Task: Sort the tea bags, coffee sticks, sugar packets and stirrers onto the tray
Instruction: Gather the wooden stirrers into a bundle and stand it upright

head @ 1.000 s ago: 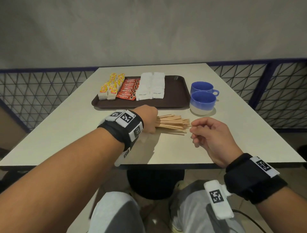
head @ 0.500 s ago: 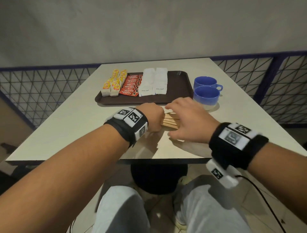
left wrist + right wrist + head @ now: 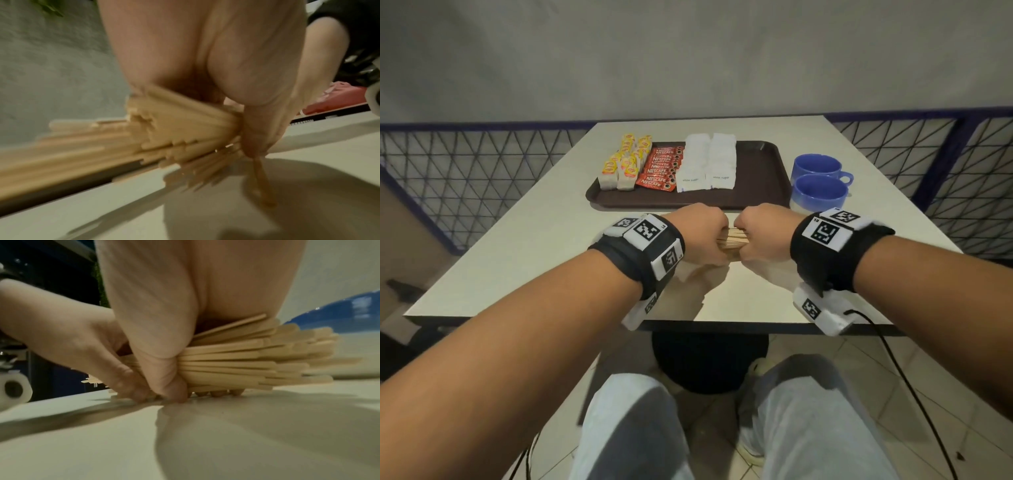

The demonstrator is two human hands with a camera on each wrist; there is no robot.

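A bundle of wooden stirrers (image 3: 730,242) lies on the table just in front of the brown tray (image 3: 763,178). My left hand (image 3: 700,236) grips its left part, and the stirrers (image 3: 174,129) fan out from that fist. My right hand (image 3: 763,236) grips the right part, with the stirrers (image 3: 246,356) sticking out past its curled fingers. On the tray lie yellow tea bags (image 3: 625,164), red coffee sticks (image 3: 661,169) and white sugar packets (image 3: 709,161) in rows.
Two blue cups (image 3: 818,181) stand right of the tray, close to my right hand. The tray's right part is bare. A blue mesh railing (image 3: 482,178) runs round the far sides of the table (image 3: 544,260).
My right hand came in from the right over the stirrers and closed round them. The left hand has kept its hold. The head view has tilted slightly.
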